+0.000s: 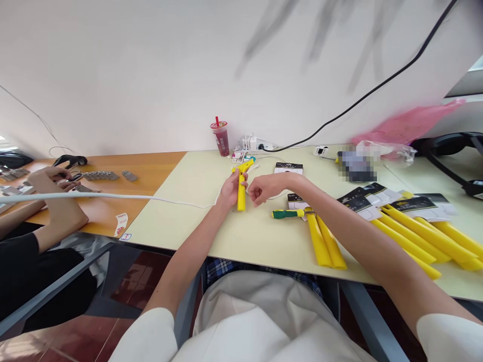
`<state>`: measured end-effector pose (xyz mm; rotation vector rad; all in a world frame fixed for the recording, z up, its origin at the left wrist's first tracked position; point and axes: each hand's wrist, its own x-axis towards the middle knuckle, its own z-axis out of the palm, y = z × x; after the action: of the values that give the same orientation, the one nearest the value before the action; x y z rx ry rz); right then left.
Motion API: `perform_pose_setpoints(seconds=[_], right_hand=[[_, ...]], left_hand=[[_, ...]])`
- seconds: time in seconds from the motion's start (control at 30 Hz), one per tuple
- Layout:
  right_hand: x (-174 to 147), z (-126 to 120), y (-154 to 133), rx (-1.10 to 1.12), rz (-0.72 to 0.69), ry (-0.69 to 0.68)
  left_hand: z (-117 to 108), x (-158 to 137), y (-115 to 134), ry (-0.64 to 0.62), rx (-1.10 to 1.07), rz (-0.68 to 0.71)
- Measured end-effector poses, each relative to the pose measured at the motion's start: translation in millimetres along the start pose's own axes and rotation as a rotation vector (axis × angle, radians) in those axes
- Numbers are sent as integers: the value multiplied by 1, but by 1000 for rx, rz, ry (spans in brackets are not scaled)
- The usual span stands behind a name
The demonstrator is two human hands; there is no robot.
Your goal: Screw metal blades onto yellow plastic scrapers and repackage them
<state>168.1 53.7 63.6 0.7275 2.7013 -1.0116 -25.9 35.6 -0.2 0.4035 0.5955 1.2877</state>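
Observation:
My left hand (pixel 231 190) is wrapped round a yellow tube-shaped piece (pixel 241 195). The piece is held nearly upright above the table, and a slanted yellow part crosses its top. Just to its right, my right hand (pixel 266 188) is curled with the fingers bent inward; anything inside them is hidden. The two hands are close but apart. Nearer my right forearm lies a tool with a green and yellow handle (pixel 287 213), its tip against a pair of yellow tubes (pixel 325 241) lying side by side.
Several yellow tubes with black-and-white cards (pixel 422 236) are piled at the right. Behind stand a drink cup (pixel 222 140) and a power strip (pixel 254 144). A black headset (pixel 453 156) rests at far right. A white cable (pixel 169 199) crosses from the left, where another person's hands (pixel 53 178) work.

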Motion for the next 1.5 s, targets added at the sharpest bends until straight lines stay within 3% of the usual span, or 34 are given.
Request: perform_pose_setpoints(seconds=[0.1,0.23,0.3,0.7,0.87,1.2,1.5], right_hand=[[4,8,-8,-2,-12,-16],[22,25,-12,44,-86,246],[34,34,-13,97,-134,304],[64,65,-5,73,-166,244],[63,63,-2,-15,-169,280],[60,58,-8,-157,-98,293],[13,15,-10,-127,49,295]], left_hand=[[3,-5,15,-93,-95,10],[9,-15,34,-101,-142,57],[12,-20,37,-95,-149,70],[13,-24,33,-90,-108,82],[16,-26,33,-37,-113,76],[21,-29,31,-54,-85,45],[18,-24,32,-97,-33,106]])
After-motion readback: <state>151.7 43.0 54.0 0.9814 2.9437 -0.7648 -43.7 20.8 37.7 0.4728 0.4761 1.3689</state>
